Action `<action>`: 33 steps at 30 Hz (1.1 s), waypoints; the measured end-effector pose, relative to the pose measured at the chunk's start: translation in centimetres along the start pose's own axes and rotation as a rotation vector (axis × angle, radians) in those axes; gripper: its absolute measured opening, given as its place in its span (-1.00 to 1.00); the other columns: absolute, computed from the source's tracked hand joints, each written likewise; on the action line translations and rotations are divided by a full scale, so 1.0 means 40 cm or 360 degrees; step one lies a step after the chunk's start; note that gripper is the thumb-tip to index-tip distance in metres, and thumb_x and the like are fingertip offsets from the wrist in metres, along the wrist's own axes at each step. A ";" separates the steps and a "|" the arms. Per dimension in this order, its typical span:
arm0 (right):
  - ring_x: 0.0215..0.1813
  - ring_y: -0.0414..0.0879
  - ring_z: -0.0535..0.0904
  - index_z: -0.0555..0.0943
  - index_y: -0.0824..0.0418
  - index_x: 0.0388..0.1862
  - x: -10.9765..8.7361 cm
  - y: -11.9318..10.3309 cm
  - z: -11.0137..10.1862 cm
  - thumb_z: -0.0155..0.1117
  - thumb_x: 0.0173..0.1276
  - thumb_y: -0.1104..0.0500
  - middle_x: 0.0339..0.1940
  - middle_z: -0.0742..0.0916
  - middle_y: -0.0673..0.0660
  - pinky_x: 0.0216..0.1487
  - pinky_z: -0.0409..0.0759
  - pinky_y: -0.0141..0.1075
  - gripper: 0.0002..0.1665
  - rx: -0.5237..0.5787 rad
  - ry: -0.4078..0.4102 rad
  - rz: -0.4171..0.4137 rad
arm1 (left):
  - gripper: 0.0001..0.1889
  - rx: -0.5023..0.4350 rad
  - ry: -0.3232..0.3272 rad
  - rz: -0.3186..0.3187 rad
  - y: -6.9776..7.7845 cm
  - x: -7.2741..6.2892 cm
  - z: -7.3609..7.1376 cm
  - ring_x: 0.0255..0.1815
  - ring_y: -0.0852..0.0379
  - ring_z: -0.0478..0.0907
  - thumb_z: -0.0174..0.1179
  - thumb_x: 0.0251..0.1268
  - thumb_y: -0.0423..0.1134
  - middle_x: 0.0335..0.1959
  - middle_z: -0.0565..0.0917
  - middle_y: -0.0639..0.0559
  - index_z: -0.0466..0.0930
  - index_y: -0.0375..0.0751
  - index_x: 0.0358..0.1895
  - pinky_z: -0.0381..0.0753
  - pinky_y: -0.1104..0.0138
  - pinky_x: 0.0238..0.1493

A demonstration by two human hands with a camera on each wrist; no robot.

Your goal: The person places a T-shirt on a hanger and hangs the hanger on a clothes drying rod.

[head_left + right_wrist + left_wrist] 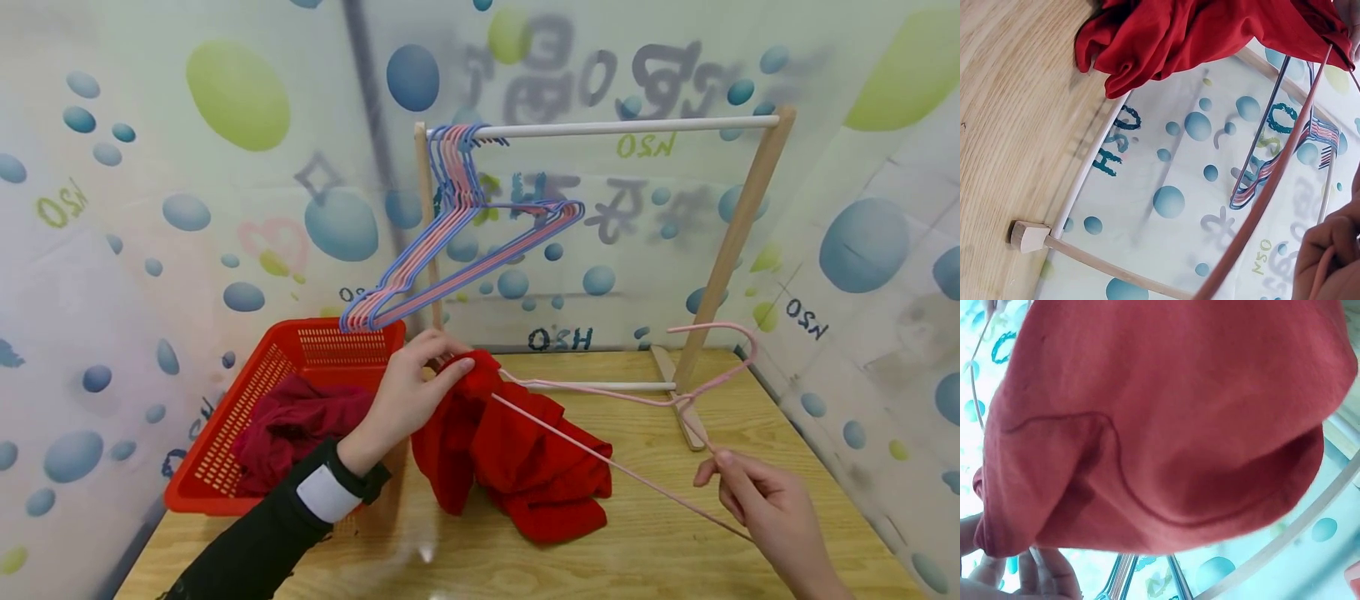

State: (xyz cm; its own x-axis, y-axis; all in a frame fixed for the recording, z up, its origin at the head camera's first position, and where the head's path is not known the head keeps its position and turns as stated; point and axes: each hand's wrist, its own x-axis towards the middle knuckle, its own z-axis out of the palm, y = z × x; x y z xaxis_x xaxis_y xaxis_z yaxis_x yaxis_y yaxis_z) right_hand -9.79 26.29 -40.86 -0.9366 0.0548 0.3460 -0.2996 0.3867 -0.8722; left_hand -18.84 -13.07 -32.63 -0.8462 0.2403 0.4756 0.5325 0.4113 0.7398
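Observation:
My left hand (420, 387) pinches the upper edge of a red garment (536, 458), whose lower folds hang down to the tabletop. In the left wrist view the red cloth (1166, 381) fills most of the picture, with the fingers (1054, 572) at its lower left corner. A pink hanger (600, 458) runs sideways, hook towards the right, and its far end goes into the garment by my left hand. My right hand (776, 508) pinches the hanger's shoulder below the hook. The right wrist view shows the curled fingers (1329, 244) around the pink wire.
A wooden rack with a white rail (622, 128) stands behind. Several blue and pink hangers (457, 242) hang at the rail's left end. On the left, a red plastic basket (217, 417) contains dark red cloth (300, 425). The wooden table (787, 400) lies beneath.

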 end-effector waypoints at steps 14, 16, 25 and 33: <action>-0.73 -0.12 0.18 0.71 0.19 -0.41 0.007 -0.016 0.023 0.00 0.63 0.40 -0.78 0.32 0.01 -0.73 0.12 -0.26 -0.56 -0.0061 0.0028 -0.0072 | -0.86 0.0257 -0.0190 0.0220 0.007 0.001 -0.016 -0.17 0.12 0.55 0.42 0.31 -0.33 -0.19 0.75 0.01 0.81 -0.16 -0.11 0.57 0.29 -0.18; -0.73 -0.11 0.17 0.70 0.19 -0.42 0.008 -0.019 0.027 -0.01 0.62 0.43 -0.78 0.32 0.01 -0.74 0.11 -0.26 -0.56 -0.0031 0.0023 -0.0099 | -0.86 0.0278 -0.0206 0.0254 0.010 0.000 -0.015 -0.13 0.09 0.58 0.42 0.30 -0.32 -0.19 0.75 0.00 0.81 -0.18 -0.11 0.59 0.28 -0.15; -0.75 -0.10 0.16 0.69 0.19 -0.44 0.013 -0.027 0.040 0.00 0.60 0.44 -0.81 0.32 -0.01 -0.77 0.11 -0.30 -0.55 -0.0002 0.0029 -0.0137 | -0.86 0.0270 -0.0264 0.0281 0.014 -0.008 -0.003 -0.04 0.06 0.63 0.42 0.30 -0.34 -0.18 0.75 -0.01 0.80 -0.20 -0.11 0.66 0.24 -0.02; -0.76 -0.10 0.17 0.69 0.19 -0.44 0.012 -0.035 0.047 0.00 0.61 0.43 -0.83 0.32 -0.02 -0.77 0.14 -0.33 -0.56 -0.0030 0.0047 -0.0127 | -0.87 0.0333 -0.0284 0.0391 0.017 -0.008 0.008 -0.05 0.04 0.64 0.43 0.29 -0.34 -0.19 0.75 -0.02 0.80 -0.21 -0.13 0.68 0.24 -0.02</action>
State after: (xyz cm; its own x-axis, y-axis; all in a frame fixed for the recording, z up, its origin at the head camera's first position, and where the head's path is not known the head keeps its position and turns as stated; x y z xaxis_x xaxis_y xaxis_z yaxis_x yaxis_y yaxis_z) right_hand -10.14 24.06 -40.14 -0.9040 0.0501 0.4246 -0.3694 0.4083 -0.8347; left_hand -18.22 -12.60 -32.41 -0.6931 0.4962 0.5229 0.7208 0.4889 0.4914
